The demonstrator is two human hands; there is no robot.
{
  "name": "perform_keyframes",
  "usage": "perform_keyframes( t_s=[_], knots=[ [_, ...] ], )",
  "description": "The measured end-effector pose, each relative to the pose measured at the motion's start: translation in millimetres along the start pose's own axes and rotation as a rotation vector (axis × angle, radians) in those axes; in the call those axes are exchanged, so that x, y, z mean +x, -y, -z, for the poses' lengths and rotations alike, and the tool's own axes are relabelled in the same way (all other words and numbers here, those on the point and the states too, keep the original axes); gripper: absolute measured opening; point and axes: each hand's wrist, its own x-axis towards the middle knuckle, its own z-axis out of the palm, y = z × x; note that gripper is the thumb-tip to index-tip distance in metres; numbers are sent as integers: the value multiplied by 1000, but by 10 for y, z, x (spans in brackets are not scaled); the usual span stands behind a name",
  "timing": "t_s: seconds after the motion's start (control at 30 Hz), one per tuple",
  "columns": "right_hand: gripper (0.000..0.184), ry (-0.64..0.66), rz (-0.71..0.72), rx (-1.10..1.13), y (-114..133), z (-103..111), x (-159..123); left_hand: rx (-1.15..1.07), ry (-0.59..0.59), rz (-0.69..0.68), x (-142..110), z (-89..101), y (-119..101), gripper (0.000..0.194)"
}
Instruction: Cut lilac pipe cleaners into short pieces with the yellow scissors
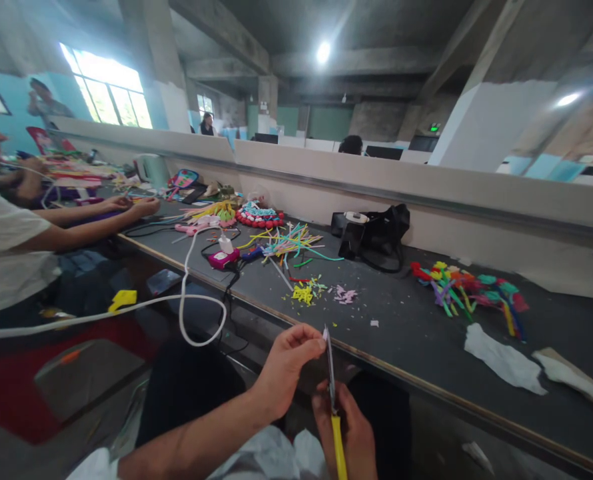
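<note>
My right hand [359, 430] is wrapped round a pair of scissors [337, 440] with a yellow handle, its blades pointing up and away from me. My left hand [289, 363] pinches with thumb and finger right beside the blade tips. Whatever sits in that pinch is too small to name; a pale bit shows at the fingertips. Both hands are above my lap, just in front of the table edge. Beyond them on the dark table [401, 333] lie a heap of yellow snippets [302, 293] and a heap of pale pink snippets [344, 295].
Coloured strips [291, 241] are piled behind the snippets. A magenta box [224, 259] and a looping white cable [184, 313] are at left. Fuzzy coloured flowers [451, 287] and crumpled white paper [504, 357] lie at right. At far left, a co-worker's hands [144, 207] reach over the table.
</note>
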Motion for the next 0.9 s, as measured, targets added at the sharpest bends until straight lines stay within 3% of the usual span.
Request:
perform_keyframes(
  t_s=[0.53, 0.9],
  knots=[
    [43, -60, 22, -72, -68, -26, -13, 43, -54, -55, 15, -21, 19, 12],
    [45, -21, -9, -72, -41, -5, 0, 33, -34, -65, 36, -7, 7, 13]
  ],
)
